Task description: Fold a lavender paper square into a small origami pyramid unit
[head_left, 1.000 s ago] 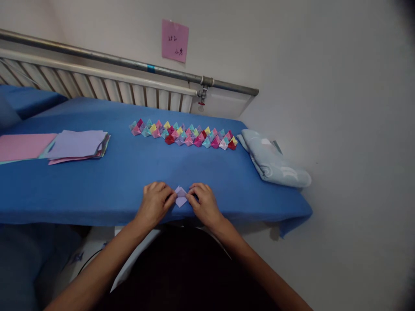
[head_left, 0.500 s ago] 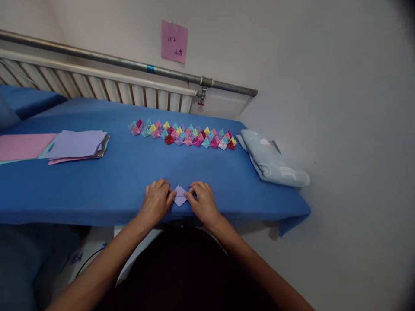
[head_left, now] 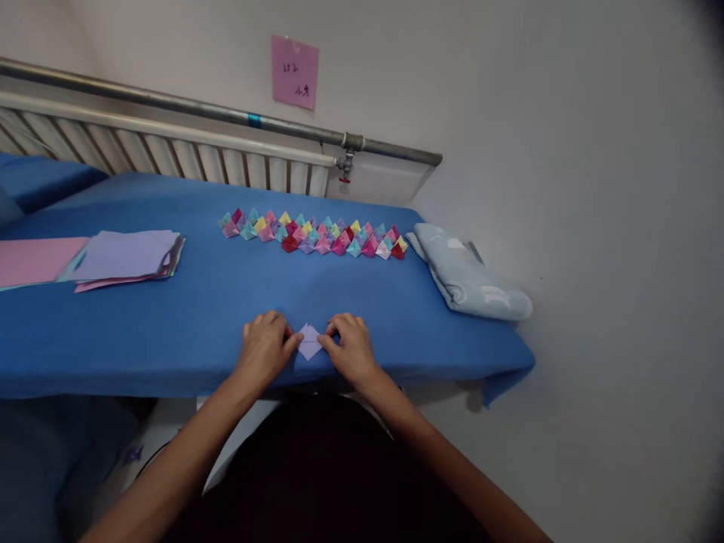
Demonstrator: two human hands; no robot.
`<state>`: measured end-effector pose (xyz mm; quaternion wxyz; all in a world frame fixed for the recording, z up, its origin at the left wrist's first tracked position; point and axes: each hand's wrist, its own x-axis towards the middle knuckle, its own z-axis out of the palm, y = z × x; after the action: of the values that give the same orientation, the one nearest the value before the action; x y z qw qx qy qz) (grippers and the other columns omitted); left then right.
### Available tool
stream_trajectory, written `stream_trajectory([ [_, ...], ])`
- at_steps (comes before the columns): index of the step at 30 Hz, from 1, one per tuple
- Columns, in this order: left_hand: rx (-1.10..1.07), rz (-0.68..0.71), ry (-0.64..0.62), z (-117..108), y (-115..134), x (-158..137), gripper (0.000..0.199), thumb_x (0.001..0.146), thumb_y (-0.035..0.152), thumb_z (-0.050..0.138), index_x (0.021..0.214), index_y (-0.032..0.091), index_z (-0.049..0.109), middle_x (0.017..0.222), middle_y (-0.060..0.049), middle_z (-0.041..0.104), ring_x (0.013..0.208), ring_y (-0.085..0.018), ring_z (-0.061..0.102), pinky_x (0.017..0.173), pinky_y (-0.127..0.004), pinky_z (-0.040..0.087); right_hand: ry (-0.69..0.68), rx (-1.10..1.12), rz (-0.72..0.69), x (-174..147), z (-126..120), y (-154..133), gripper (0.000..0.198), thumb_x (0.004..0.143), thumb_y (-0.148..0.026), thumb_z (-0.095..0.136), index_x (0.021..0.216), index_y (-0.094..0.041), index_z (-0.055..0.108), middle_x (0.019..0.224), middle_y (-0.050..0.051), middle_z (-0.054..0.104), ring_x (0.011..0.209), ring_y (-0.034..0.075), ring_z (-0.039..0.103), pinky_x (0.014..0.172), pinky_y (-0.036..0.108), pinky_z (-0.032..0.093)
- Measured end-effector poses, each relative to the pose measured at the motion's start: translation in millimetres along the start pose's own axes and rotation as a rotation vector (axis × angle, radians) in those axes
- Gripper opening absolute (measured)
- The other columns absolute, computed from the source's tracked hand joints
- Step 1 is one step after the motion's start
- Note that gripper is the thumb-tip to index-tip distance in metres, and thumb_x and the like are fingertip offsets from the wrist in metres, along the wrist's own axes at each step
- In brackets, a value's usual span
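Note:
A small lavender folded paper (head_left: 309, 345), diamond-shaped with a crease line across it, lies near the front edge of the blue-covered table (head_left: 226, 302). My left hand (head_left: 265, 345) pinches its left corner between thumb and fingers. At the right corner, the thumb and fingertips of my right hand (head_left: 348, 345) grip the paper too. Beyond my hands stand rows of folded paper pieces (head_left: 322, 245) in pink, red, teal, yellow, white and purple, set close together.
Stacked lavender sheets (head_left: 127, 253) and pink paper (head_left: 42, 260) lie to the left. A folded light-blue blanket (head_left: 472, 275) sits at the table's right end. Behind are a radiator (head_left: 186, 158) and a metal pipe (head_left: 197, 111). A pink note (head_left: 295, 72) is on the wall.
The view has shifted slightly, so most things appear a little further left. Both hands keep hold of the lavender paper's corners, with hardly any change in their pose.

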<state>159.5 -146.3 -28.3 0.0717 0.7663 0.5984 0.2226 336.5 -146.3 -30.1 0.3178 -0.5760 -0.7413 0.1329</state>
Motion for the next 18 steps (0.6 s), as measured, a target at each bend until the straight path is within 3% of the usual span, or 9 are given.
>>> stream_trajectory([
  [7,0.022,-0.029,-0.106,-12,-12,3,0.026,0.081,0.043,0.06,0.072,0.019,0.062,0.083,-0.006,0.059,0.084,-0.025,0.054,0.073,-0.039,0.039,-0.071,-0.023,0.144,5,-12,3,0.011,0.073,-0.018,0.069,0.074,-0.022,0.058,0.089,0.002,0.063,0.086,0.021,0.05,0.079,0.035,0.036],
  [10,0.062,-0.015,-0.162,-17,-11,9,0.023,0.081,0.042,0.06,0.08,0.019,0.065,0.088,-0.007,0.06,0.087,-0.027,0.055,0.076,-0.041,0.04,-0.063,-0.024,0.124,4,-13,5,0.01,0.073,-0.019,0.068,0.075,-0.023,0.059,0.091,0.002,0.063,0.087,0.021,0.05,0.08,0.035,0.035],
  [12,0.079,0.071,-0.167,-20,-6,17,0.02,0.08,0.033,0.062,0.095,0.021,0.066,0.099,-0.009,0.062,0.093,-0.029,0.055,0.078,-0.042,0.041,-0.049,-0.022,0.101,4,-12,6,0.009,0.074,-0.019,0.068,0.076,-0.023,0.06,0.09,0.002,0.063,0.085,0.021,0.05,0.079,0.035,0.036],
  [14,0.044,0.24,-0.215,-23,1,28,0.032,0.078,0.018,0.059,0.109,0.024,0.063,0.109,-0.009,0.062,0.098,-0.028,0.055,0.081,-0.041,0.041,-0.033,-0.008,0.09,3,-12,7,0.01,0.073,-0.019,0.068,0.077,-0.023,0.06,0.089,0.002,0.064,0.085,0.021,0.051,0.08,0.036,0.036],
  [16,-0.042,0.385,-0.368,-25,8,41,0.041,0.074,0.005,0.052,0.107,0.026,0.064,0.108,-0.006,0.064,0.099,-0.025,0.055,0.084,-0.037,0.04,-0.01,0.037,0.077,2,-12,10,0.012,0.072,-0.017,0.068,0.077,-0.023,0.059,0.09,0.002,0.064,0.088,0.021,0.052,0.083,0.036,0.037],
  [18,-0.108,0.399,-0.513,-26,12,53,0.041,0.068,0.001,0.051,0.096,0.025,0.068,0.1,-0.005,0.066,0.094,-0.022,0.058,0.083,-0.034,0.041,0.027,0.121,0.07,1,-14,12,0.012,0.072,-0.017,0.066,0.079,-0.022,0.058,0.092,0.002,0.064,0.092,0.021,0.054,0.086,0.036,0.038],
])
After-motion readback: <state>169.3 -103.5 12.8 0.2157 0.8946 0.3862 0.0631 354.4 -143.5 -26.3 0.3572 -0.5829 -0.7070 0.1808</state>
